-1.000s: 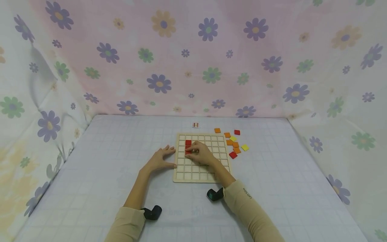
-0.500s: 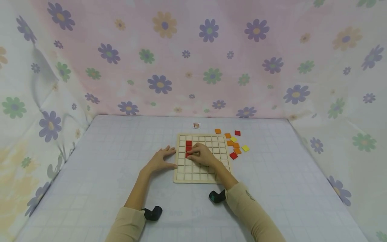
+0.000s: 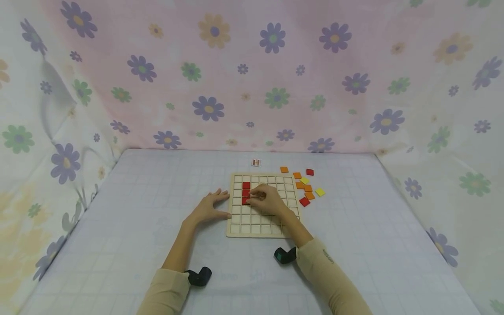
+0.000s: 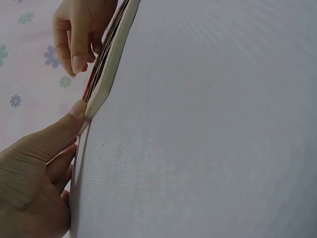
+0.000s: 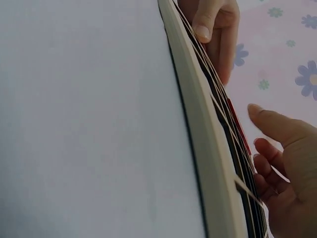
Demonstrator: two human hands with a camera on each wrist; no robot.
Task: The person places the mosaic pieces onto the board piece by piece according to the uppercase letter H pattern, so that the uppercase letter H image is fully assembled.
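In the head view, the grid board lies on the counter, carrying three red tiles; the left hand has fingers wide. Left wrist view: its thumb touches the board. Right wrist view: the right hand has thumb and fingers apart.

I can read nothing: the print on the right sleeve and toward the table's near edge is too blurred.
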